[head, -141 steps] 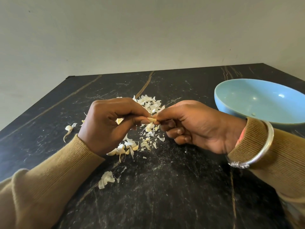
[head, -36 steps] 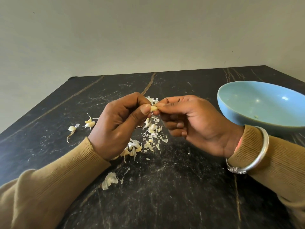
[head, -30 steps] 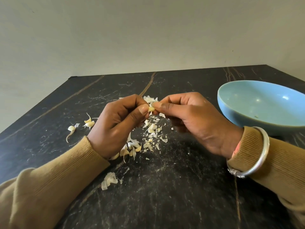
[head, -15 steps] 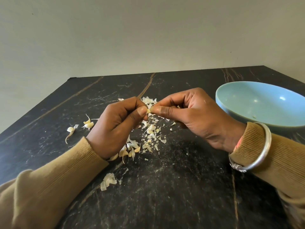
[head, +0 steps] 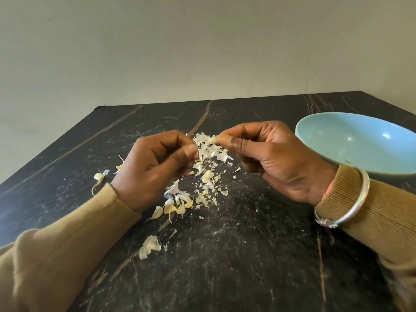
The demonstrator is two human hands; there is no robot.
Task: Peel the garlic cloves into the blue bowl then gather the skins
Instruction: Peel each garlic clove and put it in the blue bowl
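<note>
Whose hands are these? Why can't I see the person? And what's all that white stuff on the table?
The picture comes from a small camera worn on the person's head. It looks down, so you see what they see: just their own two hands. There is no robot here. The table is black stone. The white flakes are garlic skins, peeled off and lying scattered. The right hand pinches a pale bit of garlic between thumb and finger. The left hand is curled, thumb against a finger; whether it holds anything is hidden. At the right sits the blue bowl, where peeled cloves should go. The shiny ring on the right wrist is a silver bangle.
</note>
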